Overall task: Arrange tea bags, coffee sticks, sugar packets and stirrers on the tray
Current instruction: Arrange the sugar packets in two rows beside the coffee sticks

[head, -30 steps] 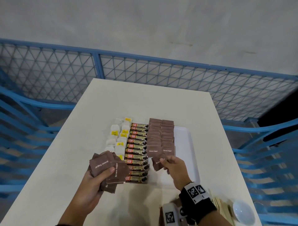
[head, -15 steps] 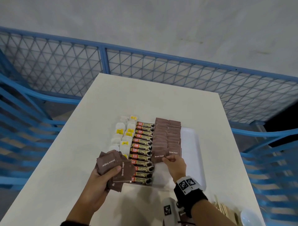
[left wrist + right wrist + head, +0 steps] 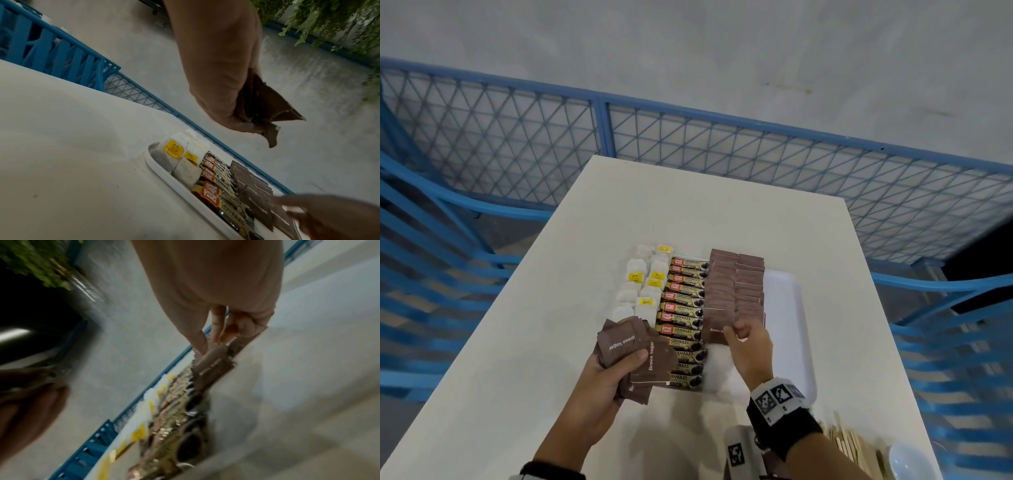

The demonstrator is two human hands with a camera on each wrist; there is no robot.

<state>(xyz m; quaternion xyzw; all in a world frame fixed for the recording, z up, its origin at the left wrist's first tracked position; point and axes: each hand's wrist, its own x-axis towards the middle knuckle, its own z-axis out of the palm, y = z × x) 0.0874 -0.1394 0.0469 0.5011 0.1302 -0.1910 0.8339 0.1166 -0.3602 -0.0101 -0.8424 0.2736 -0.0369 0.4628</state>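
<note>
On the white tray (image 3: 789, 329), which lies on the white table (image 3: 688, 205), tea bags (image 3: 643, 287) are laid along the left side, coffee sticks (image 3: 683, 308) are stacked in a column beside them, and two columns of brown sugar packets (image 3: 736, 284) stand to their right. A loose bundle of sugar packets (image 3: 635, 356) is gripped in the left hand (image 3: 606, 380), fingers and thumb curled round it, just off the tray's near left corner. One sugar packet (image 3: 717, 325) at the near end of the columns is touched by the right hand (image 3: 751, 346), whose fingertips (image 3: 202, 344) are pinched narrowly on its edge. The sugar step is judged to be in hand, with the tea and coffee already placed. A further packet would next need to be drawn from the bundle and lapped against the last one, keeping the row straight. Wooden stirrers (image 3: 849, 445) are seen at the near right corner of the table, not yet on the tray, whose right strip is left bare for them.
</note>
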